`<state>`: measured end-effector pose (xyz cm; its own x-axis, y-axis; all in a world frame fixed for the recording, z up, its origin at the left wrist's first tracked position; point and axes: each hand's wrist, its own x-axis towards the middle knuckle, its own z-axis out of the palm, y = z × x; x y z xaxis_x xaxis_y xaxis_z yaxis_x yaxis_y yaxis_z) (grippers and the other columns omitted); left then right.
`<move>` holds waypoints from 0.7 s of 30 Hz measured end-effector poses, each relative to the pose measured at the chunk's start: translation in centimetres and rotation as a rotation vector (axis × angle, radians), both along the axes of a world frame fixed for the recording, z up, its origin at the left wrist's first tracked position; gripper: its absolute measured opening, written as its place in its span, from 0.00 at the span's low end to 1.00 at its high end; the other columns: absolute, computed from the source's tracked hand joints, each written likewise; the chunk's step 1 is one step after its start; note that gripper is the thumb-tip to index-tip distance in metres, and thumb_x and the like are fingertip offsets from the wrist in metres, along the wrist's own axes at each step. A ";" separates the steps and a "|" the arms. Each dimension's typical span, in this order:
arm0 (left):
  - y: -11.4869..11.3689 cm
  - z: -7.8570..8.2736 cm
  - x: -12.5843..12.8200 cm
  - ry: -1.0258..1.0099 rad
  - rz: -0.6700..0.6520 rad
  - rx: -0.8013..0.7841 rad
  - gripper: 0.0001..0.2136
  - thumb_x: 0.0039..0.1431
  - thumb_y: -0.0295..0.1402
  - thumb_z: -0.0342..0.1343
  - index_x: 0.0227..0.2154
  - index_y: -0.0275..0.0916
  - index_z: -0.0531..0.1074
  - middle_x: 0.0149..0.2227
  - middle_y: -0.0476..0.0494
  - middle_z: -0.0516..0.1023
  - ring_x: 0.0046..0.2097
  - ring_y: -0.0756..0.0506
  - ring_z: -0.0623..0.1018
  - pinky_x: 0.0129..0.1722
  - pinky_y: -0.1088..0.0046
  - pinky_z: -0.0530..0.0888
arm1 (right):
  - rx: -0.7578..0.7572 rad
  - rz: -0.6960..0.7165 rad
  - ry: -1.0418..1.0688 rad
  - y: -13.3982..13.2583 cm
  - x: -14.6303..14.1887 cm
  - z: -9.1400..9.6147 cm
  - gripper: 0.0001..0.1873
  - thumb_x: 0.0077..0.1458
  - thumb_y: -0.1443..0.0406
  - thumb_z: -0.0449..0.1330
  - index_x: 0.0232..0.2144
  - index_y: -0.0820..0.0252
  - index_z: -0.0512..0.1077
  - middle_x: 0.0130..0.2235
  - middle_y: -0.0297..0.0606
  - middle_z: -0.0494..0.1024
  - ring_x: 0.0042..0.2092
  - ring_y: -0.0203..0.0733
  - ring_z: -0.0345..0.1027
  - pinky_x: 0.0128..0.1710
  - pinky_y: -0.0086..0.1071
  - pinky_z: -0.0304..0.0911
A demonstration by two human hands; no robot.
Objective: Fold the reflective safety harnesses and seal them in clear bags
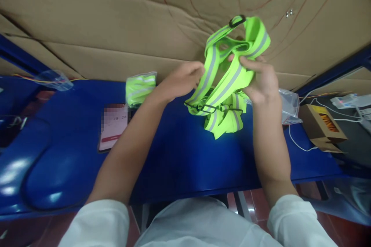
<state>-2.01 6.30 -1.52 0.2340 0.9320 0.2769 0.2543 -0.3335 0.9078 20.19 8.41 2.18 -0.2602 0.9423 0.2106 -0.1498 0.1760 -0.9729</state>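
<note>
Neon yellow-green reflective straps with grey stripes and black buckles hang in loops between my hands, above the blue table. My left hand pinches the left strand, its thumb and fingers pressed together at the strap's edge. On the other side my right hand grips the upper bundle of loops, fingers in front and part of the hand behind the webbing. The lower end of the straps bunches near the tabletop; whether it rests there I cannot tell. A black slide buckle sits at the top loop, others lower down.
A bagged folded strap set and a phone lie left of my hands. Clear plastic bags and an open cardboard box are at the right, with white cables. A cardboard panel with red lines rises behind the table.
</note>
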 end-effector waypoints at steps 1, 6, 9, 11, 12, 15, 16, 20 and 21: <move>-0.1 -0.4 -0.1 0.067 -0.172 -0.022 0.07 0.68 0.36 0.54 0.36 0.40 0.74 0.35 0.46 0.79 0.40 0.44 0.79 0.46 0.66 0.76 | 0.009 -0.004 0.016 0.0 0.1 0.2 0.17 0.45 0.53 0.68 0.36 0.49 0.70 0.44 0.39 0.83 0.53 0.56 0.75 0.54 0.51 0.73; 0.3 -3.4 1.3 0.132 -0.596 0.042 0.25 0.57 0.28 0.59 0.59 0.41 0.71 0.57 0.40 0.79 0.59 0.39 0.77 0.59 0.62 0.74 | 0.053 0.061 0.245 1.2 0.4 -0.6 0.11 0.44 0.54 0.64 0.25 0.47 0.65 0.26 0.35 0.74 0.39 0.51 0.72 0.42 0.45 0.69; 0.8 -4.7 2.3 0.106 -0.535 0.112 0.29 0.56 0.29 0.61 0.62 0.38 0.69 0.64 0.37 0.74 0.64 0.37 0.73 0.65 0.60 0.69 | 0.018 0.206 0.651 2.3 1.2 -1.8 0.18 0.46 0.54 0.65 0.18 0.49 0.60 0.16 0.31 0.62 0.23 0.43 0.60 0.29 0.41 0.60; 0.8 -5.0 2.5 0.166 -0.607 0.095 0.31 0.54 0.29 0.63 0.63 0.38 0.69 0.64 0.37 0.74 0.64 0.37 0.74 0.66 0.62 0.69 | -0.116 0.315 0.987 2.6 2.0 -2.1 0.22 0.50 0.48 0.64 0.16 0.49 0.61 0.13 0.31 0.60 0.18 0.38 0.52 0.26 0.41 0.54; 0.7 -4.9 2.5 0.211 -0.657 0.079 0.29 0.54 0.30 0.64 0.61 0.38 0.70 0.63 0.39 0.75 0.62 0.38 0.75 0.65 0.63 0.70 | -0.215 0.342 1.140 2.6 2.4 -2.1 0.24 0.53 0.45 0.62 0.15 0.49 0.62 0.12 0.33 0.60 0.18 0.37 0.49 0.26 0.42 0.52; 0.1 -4.8 2.9 0.345 -0.689 0.078 0.22 0.57 0.29 0.62 0.56 0.39 0.75 0.58 0.42 0.80 0.56 0.41 0.79 0.60 0.66 0.73 | -0.515 0.232 1.467 2.0 3.5 -1.8 0.23 0.55 0.41 0.60 0.17 0.43 0.67 0.11 0.35 0.62 0.19 0.41 0.53 0.27 0.46 0.52; -0.1 -4.8 3.2 0.368 -0.653 0.105 0.20 0.58 0.29 0.61 0.54 0.39 0.75 0.57 0.42 0.80 0.55 0.42 0.80 0.60 0.66 0.74 | -0.599 0.148 1.528 1.8 3.7 -1.8 0.21 0.54 0.40 0.60 0.20 0.41 0.70 0.12 0.36 0.64 0.21 0.43 0.57 0.28 0.46 0.53; -1.0 -5.1 4.7 0.251 -0.427 0.137 0.15 0.60 0.29 0.61 0.50 0.42 0.78 0.55 0.43 0.82 0.52 0.40 0.81 0.57 0.62 0.75 | -0.641 -0.022 1.577 2.2 4.6 -2.3 0.18 0.52 0.36 0.58 0.33 0.30 0.79 0.27 0.35 0.82 0.47 0.58 0.76 0.34 0.52 0.65; -1.2 -5.1 4.9 0.168 -0.348 0.097 0.14 0.58 0.30 0.63 0.47 0.43 0.79 0.53 0.44 0.83 0.51 0.38 0.82 0.56 0.60 0.75 | -0.523 0.034 1.493 2.5 4.9 -2.5 0.19 0.52 0.35 0.57 0.34 0.28 0.80 0.31 0.32 0.84 0.56 0.61 0.73 0.37 0.55 0.66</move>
<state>2.91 5.12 -6.66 0.5809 0.7603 0.2908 0.2535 -0.5084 0.8230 25.12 10.88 -0.29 -0.1460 0.9882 -0.0466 -0.9851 -0.1409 0.0989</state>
